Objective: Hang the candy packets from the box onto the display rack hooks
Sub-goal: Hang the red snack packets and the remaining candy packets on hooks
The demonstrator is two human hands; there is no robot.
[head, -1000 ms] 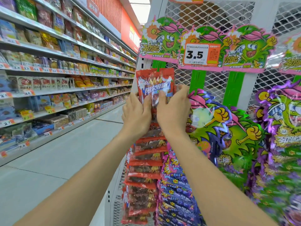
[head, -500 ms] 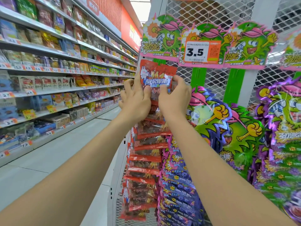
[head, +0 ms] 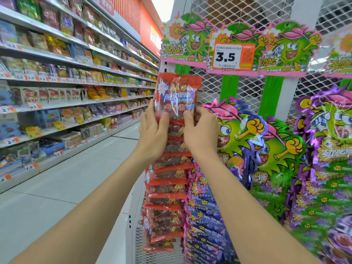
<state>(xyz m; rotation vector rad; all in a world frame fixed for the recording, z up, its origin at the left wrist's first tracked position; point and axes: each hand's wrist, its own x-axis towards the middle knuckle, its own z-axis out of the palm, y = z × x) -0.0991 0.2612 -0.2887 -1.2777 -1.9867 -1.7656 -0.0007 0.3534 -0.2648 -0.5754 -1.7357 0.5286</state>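
Well left of the left hand: stocked store shelves (head: 57,82) with price labels, seen running down the aisle.

Left hand (head: 154,134): clamped on the lower left edge of a red candy packet (head: 177,92). The thumb is laid on the front and the fingers are wrapped behind. The forearm is raised and stretched up towards the display rack (head: 209,86), back of the hand to the camera.

The packet is held upright between the two hands, above both. Its top edge is at the foot of a green strip (head: 182,70) on the rack. Whether it is seated on a hook cannot be told.

Directly below the hands: a hanging column of red packets (head: 169,180), partly covered by both wrists.

Right hand (head: 200,130): the lower right corner of the same packet is pinched, fingers curled. The forearm is raised like the left. The hands are close but not touching.

Right of the right hand: green cartoon packets (head: 245,134); lower down, purple packets (head: 207,216). Above and to the right: a price tag (head: 228,57) marked 3.5.
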